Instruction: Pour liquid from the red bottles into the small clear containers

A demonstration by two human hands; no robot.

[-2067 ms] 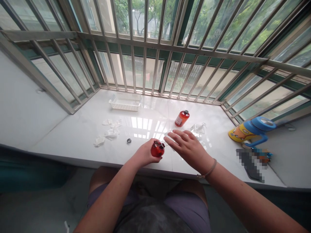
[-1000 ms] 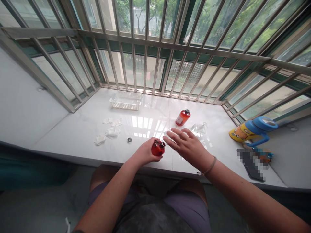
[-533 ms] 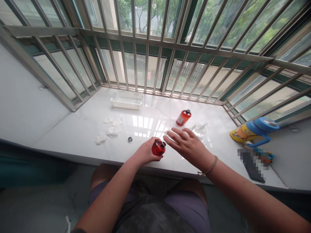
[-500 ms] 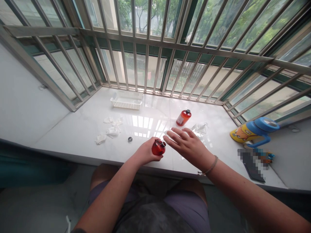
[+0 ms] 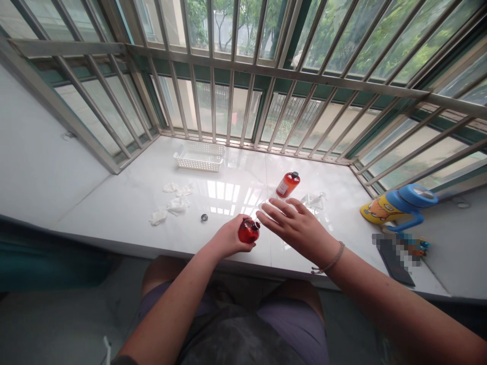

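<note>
A red bottle [image 5: 248,233] with a dark, uncapped neck is gripped by my left hand [image 5: 230,237] near the front edge of the white sill, its mouth tilted to the right. My right hand [image 5: 291,221] hovers just right of that mouth, fingers stretched out and slightly spread, holding nothing I can see. A small dark round cap [image 5: 204,217] lies left of my left hand. Beyond my right hand a second red bottle [image 5: 288,184] with a pale label and a black cap stands on the sill.
A white perforated basket [image 5: 200,158] sits at the back left, with crumpled white tissues [image 5: 178,205] in front. Clear crumpled plastic [image 5: 314,201] lies behind my right hand. At right are a blue-yellow flask [image 5: 397,204] and a dark flat object [image 5: 395,263], partly blurred. Metal bars [image 5: 251,66] line the window.
Almost nothing differs. Both hands and the held bottle keep nearly the same position, and the right fingers remain stretched out beside the bottle's mouth.
</note>
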